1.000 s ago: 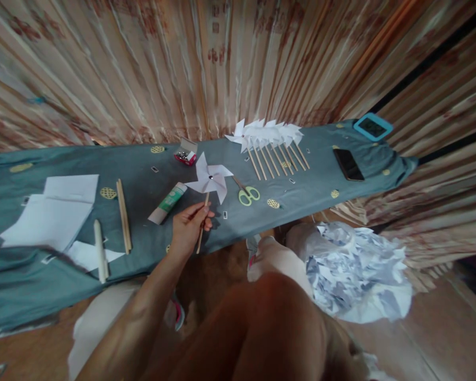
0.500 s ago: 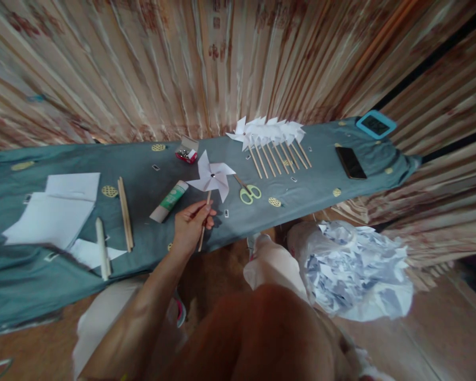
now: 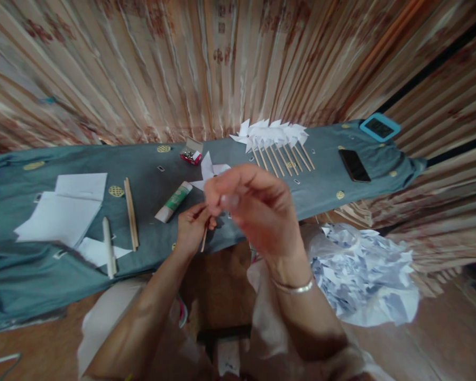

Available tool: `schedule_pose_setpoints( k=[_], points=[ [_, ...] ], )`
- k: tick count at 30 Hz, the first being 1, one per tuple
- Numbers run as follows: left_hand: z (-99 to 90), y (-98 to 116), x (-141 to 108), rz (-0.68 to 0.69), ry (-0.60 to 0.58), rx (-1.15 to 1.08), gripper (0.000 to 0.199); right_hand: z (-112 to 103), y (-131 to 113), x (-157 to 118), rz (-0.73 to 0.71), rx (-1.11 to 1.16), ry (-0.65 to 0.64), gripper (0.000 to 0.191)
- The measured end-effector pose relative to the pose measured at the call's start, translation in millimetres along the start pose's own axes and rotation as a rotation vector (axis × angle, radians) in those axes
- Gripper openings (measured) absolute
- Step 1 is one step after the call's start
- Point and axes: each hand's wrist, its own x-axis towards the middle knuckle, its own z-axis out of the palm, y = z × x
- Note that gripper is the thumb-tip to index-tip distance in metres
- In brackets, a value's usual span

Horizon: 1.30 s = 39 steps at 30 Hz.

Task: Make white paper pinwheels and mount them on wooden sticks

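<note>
My left hand (image 3: 193, 226) is closed around the wooden stick of a white paper pinwheel (image 3: 208, 165), near the table's front edge. The blades stand above my fingers and are partly covered. Raised close to the camera, my right hand (image 3: 257, 211) has its thumb and fingertips pinched together; anything between them is too small or hidden to make out. It blocks the pinwheel's right side and the spot where the scissors lay. A green and white glue stick tube (image 3: 173, 202) lies left of the pinwheel. Behind it is a small open red box of pins (image 3: 191, 156).
Several finished pinwheels (image 3: 275, 135) lie in an overlapping row at the back. White paper sheets (image 3: 69, 211), wooden sticks (image 3: 130, 214) and a pale pointed rod (image 3: 109, 248) are on the left. A phone (image 3: 354, 165) and blue-framed clock (image 3: 380, 127) sit right. A bag of paper scraps (image 3: 365, 275) stands below.
My right hand has come up from below into the middle of view, its fingertips pinched, covering the scissors. My left hand still holds the pinwheel stick. The view has shifted slightly.
</note>
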Motion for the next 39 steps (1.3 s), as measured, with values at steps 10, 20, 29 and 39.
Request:
schedule_pose_setpoints(
  k=[10,20,29,39],
  points=[
    [1.0,1.5,2.4,-0.027,0.008,-0.095,0.049,-74.0,73.2,89.7,-0.195,-0.302,0.291,0.034],
    [-0.6,-1.8,4.0,-0.019,0.009,-0.131,0.048,-53.9,82.0,93.0,0.022,-0.31,0.148,0.055],
    [-2.8,-3.6,5.3,-0.012,0.014,-0.154,0.041,-46.0,84.6,93.9,0.066,-0.254,0.135,0.049],
    [-1.7,-3.9,6.6,0.0,0.018,-0.132,0.039,-43.6,86.1,92.2,0.082,-0.225,0.085,0.043]
  ],
)
